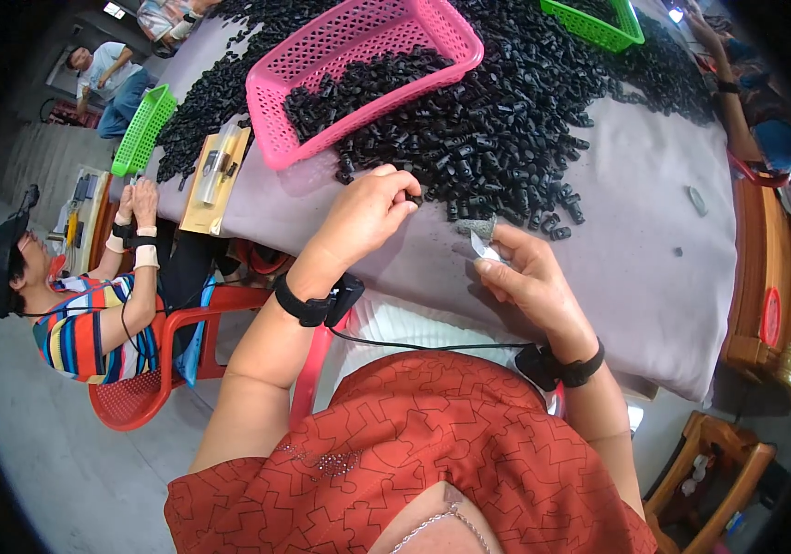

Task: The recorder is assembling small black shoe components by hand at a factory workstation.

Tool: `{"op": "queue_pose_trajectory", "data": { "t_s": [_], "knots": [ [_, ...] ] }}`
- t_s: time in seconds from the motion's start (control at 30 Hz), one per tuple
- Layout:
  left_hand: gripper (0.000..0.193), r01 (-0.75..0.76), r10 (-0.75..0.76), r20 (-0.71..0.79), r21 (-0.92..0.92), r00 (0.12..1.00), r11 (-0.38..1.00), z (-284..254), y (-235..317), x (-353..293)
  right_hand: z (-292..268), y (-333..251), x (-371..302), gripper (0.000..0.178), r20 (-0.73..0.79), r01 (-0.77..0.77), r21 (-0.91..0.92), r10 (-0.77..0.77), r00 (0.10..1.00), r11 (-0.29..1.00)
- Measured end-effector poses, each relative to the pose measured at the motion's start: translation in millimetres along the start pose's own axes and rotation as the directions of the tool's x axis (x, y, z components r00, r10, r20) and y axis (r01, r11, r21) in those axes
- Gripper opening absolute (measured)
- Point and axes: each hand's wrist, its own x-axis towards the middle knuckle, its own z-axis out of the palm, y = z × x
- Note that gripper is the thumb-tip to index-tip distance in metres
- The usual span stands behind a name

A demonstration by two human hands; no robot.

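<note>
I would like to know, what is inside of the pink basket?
The pink basket holds a loose heap of small black pieces. Above them, its perforated far wall shows. Pieces underneath, and the bottom below the heap, are covered.

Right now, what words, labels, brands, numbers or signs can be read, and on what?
None legible.
Tan flat rectangular card: any print too small to read.
Red oval patch on brown wooden furniture: too blurred to read.
Small black cylindrical parts: any text too small to read.
Silver curved blade in right hand: none visible.
</note>
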Motion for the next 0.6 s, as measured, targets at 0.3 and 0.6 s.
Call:
{"op": "queue_pose_trajectory", "data": {
  "t_s": [0.3,0.6],
  "knots": [
    [0.014,-0.011,0.011,-0.009,0.034,1.000,0.999,-1.8,4.1,-2.9,-1.7,2.8,1.0,0.016,0.009,0.013,-0.019,-0.013,1.000,1.000],
    [0.014,0.013,-0.027,-0.097,-0.136,0.995,0.991,10.1,11.7,-9.1,0.3,0.8,1.0,0.028,-0.022,0.024,0.009,-0.024,0.999,1.000]
  ]
}}
